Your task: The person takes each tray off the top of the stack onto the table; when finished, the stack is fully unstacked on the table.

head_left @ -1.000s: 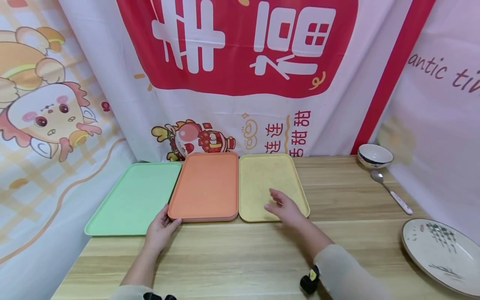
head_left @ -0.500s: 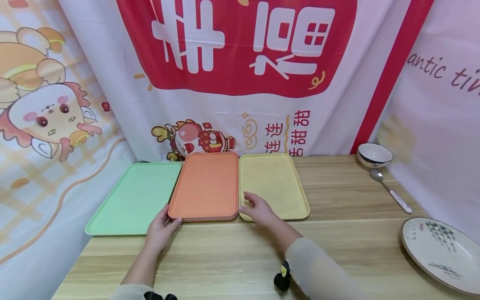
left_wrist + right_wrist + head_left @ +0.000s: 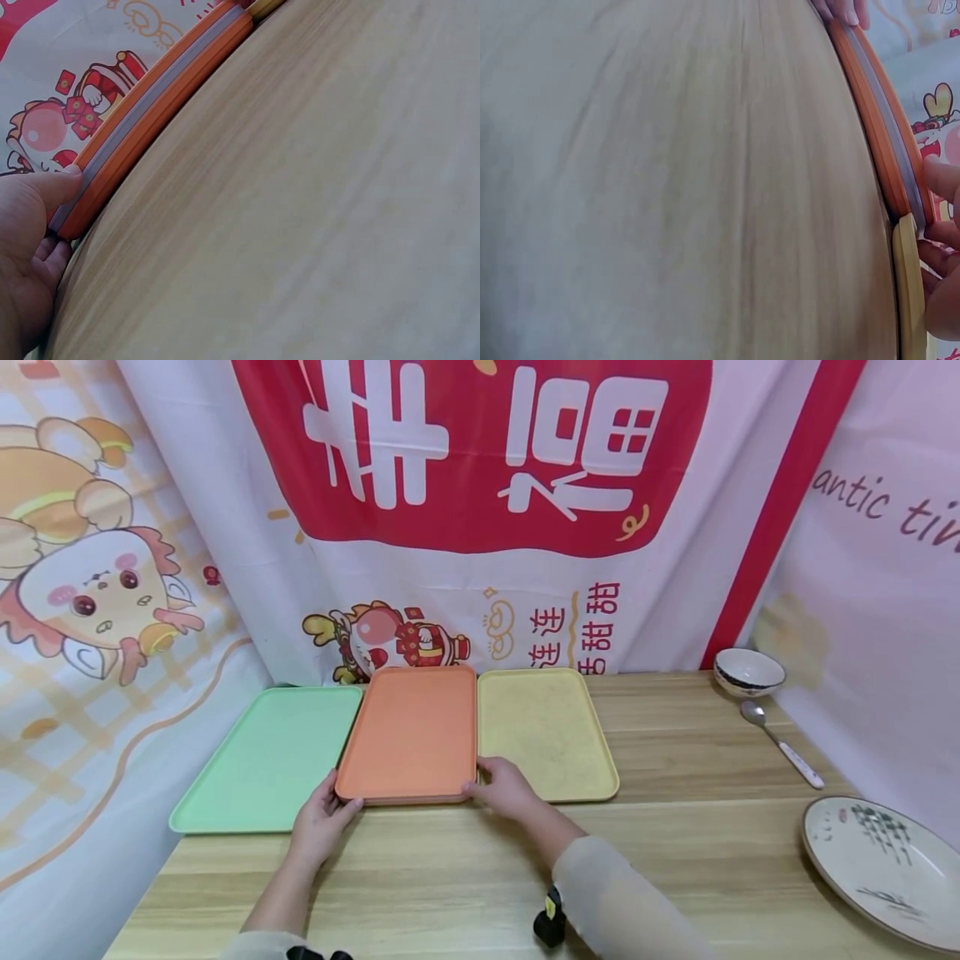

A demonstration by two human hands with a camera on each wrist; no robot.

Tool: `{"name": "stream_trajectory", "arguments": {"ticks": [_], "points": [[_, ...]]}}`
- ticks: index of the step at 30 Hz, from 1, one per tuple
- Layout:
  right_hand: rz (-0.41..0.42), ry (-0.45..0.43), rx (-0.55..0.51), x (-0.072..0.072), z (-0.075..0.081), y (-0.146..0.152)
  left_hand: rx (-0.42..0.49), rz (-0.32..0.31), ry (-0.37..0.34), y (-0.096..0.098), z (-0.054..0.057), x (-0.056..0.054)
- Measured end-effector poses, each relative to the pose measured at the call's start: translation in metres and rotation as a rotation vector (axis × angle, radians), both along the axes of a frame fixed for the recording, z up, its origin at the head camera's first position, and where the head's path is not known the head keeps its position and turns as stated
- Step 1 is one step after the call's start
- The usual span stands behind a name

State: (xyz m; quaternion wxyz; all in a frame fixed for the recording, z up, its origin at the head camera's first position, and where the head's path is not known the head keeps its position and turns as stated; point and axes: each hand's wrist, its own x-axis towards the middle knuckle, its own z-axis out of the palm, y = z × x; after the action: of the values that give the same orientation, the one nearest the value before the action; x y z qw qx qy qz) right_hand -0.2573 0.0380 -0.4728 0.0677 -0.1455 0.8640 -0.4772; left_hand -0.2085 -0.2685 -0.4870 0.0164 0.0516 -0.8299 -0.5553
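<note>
An orange tray lies in the middle at the back of the table, its near edge facing me. From the side, the left wrist view shows a stack: an orange rim on top, a lilac layer between, more orange beneath. My left hand holds the near left corner, thumb at the front edge and fingers at the side. At the near right corner, my right hand pinches the orange tray, its thumb on the rim. That hand overlaps the near left corner of a yellow tray.
A green tray lies left of the orange one. At the far right stand a small bowl and a spoon, with an oval plate nearer. Printed cloth hangs behind the wooden table.
My right hand has moved left across the yellow tray to the orange tray's right corner and taken hold there. My left hand has stayed at the left corner.
</note>
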Motion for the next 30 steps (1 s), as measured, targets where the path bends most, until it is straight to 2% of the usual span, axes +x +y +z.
{"name": "stream_trajectory", "arguments": {"ticks": [6, 13, 17, 21, 24, 26, 30], "points": [[-0.034, -0.042, -0.029, 0.003, 0.002, -0.004, -0.004, -0.004, 0.002, -0.001, 0.000, 0.001], [-0.115, -0.117, -0.171, 0.006, 0.003, -0.009, -0.010, 0.011, -0.010, 0.000, 0.000, 0.000], [-0.128, -0.154, -0.346, 0.008, 0.005, -0.014, 0.006, 0.013, -0.011, -0.001, 0.001, 0.001], [-0.105, -0.253, -0.589, 0.009, 0.005, -0.019, 0.019, 0.014, -0.007, -0.001, 0.002, 0.002], [-0.084, -0.319, -0.712, 0.009, 0.004, -0.022, 0.035, 0.018, -0.003, -0.001, 0.003, 0.002], [-0.064, -0.348, -0.761, 0.008, 0.003, -0.024, 0.048, 0.022, -0.003, -0.001, 0.003, 0.002], [-0.045, -0.378, -0.792, 0.007, 0.001, -0.026, 0.060, 0.024, -0.007, -0.001, 0.002, 0.002]]}}
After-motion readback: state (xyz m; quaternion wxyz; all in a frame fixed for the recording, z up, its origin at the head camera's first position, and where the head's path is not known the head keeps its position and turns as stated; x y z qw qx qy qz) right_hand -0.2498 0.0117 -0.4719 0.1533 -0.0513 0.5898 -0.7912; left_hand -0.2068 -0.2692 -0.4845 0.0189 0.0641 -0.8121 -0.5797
